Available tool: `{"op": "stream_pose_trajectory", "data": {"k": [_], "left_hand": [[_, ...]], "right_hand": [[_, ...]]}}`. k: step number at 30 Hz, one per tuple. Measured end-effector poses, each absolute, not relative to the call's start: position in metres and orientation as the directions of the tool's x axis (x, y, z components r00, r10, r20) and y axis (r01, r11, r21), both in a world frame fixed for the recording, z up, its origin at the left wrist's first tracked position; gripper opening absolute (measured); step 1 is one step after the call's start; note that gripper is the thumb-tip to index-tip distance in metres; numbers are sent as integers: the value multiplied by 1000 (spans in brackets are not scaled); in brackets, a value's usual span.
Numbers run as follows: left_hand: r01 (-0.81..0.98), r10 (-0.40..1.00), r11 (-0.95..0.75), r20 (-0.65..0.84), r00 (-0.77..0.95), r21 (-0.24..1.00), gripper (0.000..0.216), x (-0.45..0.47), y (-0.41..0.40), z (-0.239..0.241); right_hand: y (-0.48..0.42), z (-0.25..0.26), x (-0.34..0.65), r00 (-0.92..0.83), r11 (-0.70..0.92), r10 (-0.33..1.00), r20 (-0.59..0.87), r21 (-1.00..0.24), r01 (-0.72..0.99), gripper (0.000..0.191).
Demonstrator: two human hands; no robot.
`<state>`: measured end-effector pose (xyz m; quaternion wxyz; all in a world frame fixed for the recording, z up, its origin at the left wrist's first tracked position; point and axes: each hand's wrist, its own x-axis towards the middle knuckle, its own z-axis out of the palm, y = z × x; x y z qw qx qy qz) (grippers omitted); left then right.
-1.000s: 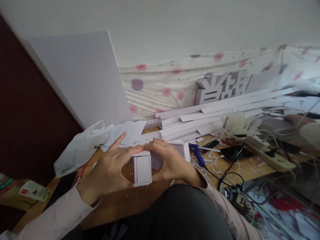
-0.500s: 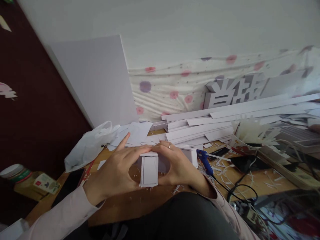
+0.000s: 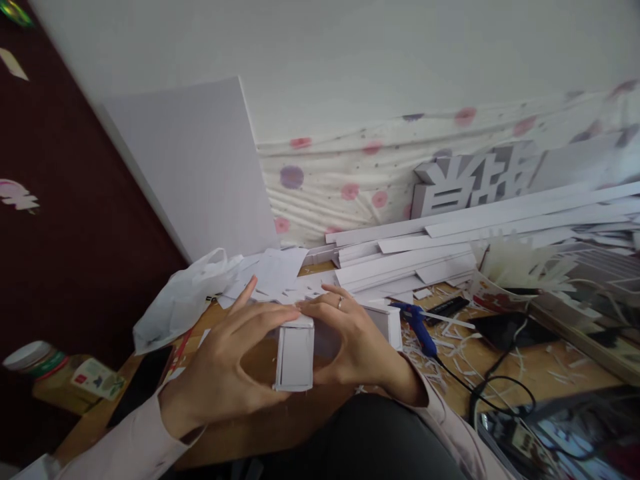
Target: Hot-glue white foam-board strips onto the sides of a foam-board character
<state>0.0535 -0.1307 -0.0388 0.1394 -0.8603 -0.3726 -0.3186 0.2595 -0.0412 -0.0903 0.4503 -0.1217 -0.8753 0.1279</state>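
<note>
Both hands grip a white foam-board piece (image 3: 296, 357) whose narrow, box-like end faces me. My left hand (image 3: 225, 357) curls around its left side, thumb at the lower edge and fingers on top, with one finger raised. My right hand (image 3: 357, 340), wearing a ring, wraps the right side, its fingers over the top and thumb low. Part of the piece is hidden behind my right hand. Just right of that hand a white board end (image 3: 393, 327) shows; whether it belongs to the same piece I cannot tell. A blue glue gun (image 3: 417, 327) with a white stick lies beyond it.
Long white strips (image 3: 400, 257) are stacked at the back, with finished block characters (image 3: 455, 183) behind. A tub of glue sticks (image 3: 515, 273), a black phone-like slab (image 3: 510, 330), cables and scraps lie right. A plastic bag (image 3: 185, 300) and a jar (image 3: 65, 377) stand left.
The held piece and both hands sit slightly lower in view. The whole scene has shifted a little down and sideways as the camera moved. The hold looks unchanged.
</note>
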Motion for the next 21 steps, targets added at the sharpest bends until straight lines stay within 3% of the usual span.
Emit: {"op": "stream_pose_trajectory", "data": {"k": [7,13,18,21], "left_hand": [[744,605,-667,609,513,36,66,49,-131,-37],[768,606,-640,610,512,-9,58,52,-134,-34],[775,633,-624,647,425,101,54,54,-131,-37],[765,647,-620,665,374,174,56,51,-129,-42]], "right_hand": [[-42,-91,257,-532,939,324,782,-333,82,74],[-41,-93,253,-526,926,351,774,-371,72,72],[-46,-74,263,-647,911,365,669,-400,99,77],[-67,-70,296,-551,936,349,758,-314,160,64]]}}
